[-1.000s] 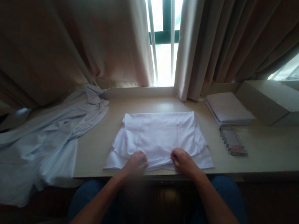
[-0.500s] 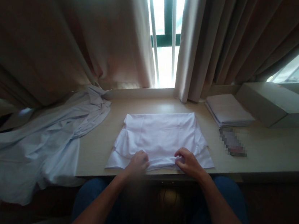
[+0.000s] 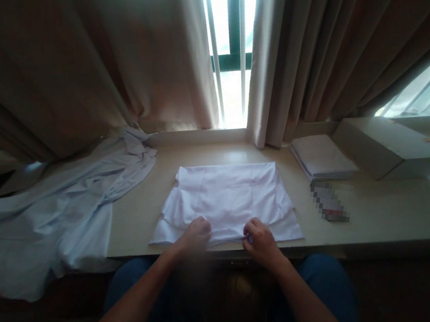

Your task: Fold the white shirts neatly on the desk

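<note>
Where a partly folded white cloth [image 3: 226,194] lies on the middle of the bench [image 3: 129,223], the left hand [image 3: 195,236] and right hand [image 3: 262,242] each hold the cloth's near edge in a pinching grip. Crumpled white fabric [image 3: 79,207] lies at left. To the right are a pixelated object [image 3: 328,202], a folded white stack [image 3: 322,154] and a pale box [image 3: 401,144].

Plain white cloth [image 3: 226,194], cream tabletop [image 3: 389,208], beige curtains [image 3: 265,57], green window frame [image 3: 232,61], blue trousers [image 3: 324,273]
</note>
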### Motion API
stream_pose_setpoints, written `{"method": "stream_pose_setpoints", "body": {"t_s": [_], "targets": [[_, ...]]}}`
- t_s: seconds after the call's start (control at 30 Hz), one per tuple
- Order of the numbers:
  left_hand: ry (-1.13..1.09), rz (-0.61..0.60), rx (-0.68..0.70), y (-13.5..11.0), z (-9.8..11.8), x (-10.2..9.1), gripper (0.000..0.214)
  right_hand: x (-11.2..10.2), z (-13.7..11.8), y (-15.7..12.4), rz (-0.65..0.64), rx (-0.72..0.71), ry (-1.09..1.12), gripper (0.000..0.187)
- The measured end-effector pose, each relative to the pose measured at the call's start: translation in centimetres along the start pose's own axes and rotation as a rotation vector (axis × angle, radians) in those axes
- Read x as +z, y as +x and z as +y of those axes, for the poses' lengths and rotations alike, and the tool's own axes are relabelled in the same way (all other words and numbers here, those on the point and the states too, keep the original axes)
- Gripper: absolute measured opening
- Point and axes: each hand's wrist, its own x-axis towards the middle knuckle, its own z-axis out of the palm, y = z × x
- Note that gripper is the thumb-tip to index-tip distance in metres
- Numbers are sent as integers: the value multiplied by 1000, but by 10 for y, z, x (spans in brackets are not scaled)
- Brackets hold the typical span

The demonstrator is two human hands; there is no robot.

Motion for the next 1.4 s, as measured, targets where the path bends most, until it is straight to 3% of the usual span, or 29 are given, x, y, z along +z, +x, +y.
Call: {"method": "stream_pose_setpoints", "body": {"t_s": [0.13,0.3,0.43,0.6,1.03,1.23,1.4], "targets": [[-35,-25,0,0,1,-2,14,-2,6,2,1,9,145,45],[-70,-48,-14,-2,3,-5,21,-4,14,7,-48,14,254,26],[-90,-48,-19,-4,6,-8,19,-10,10,11,-12,-34,335,17],[-89,-60,-5,-5,8,-9,20,-15,5,22,-106,39,446,18],[-31,-20,16,-5,5,-4,21,-11,22,35,-326,190,619,18],[43,-27,74,-7,7,-4,16,-17,25,33,-274,294,848,21],[42,3,79,-8,8,-3,17,-8,25,31,-394,321,841,19]]}}
